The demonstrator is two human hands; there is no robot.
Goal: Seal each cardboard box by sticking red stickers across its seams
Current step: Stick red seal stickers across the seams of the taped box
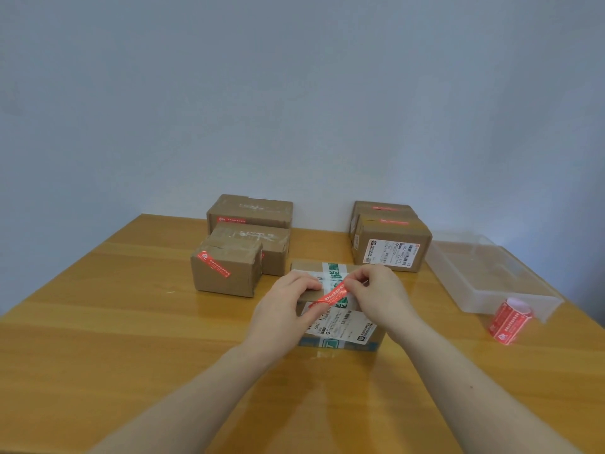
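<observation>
Done: far boxes (250, 213) (391, 245) already carry red stickers.
Now: left hand (283, 308) and right hand (381, 291) pinch one sticker (330, 295) over near box (340, 329).
Left: pressing it down.

Soft, even light, faint glare on the table (98, 322), wide-angle bending at edges

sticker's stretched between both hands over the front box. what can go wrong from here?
1. The red sticker hangs diagonal between the left hand and right hand; it may land skewed or wrinkled on the front box.
2. It sits over the glossy green-printed tape, so adhesion could be weak.
</observation>
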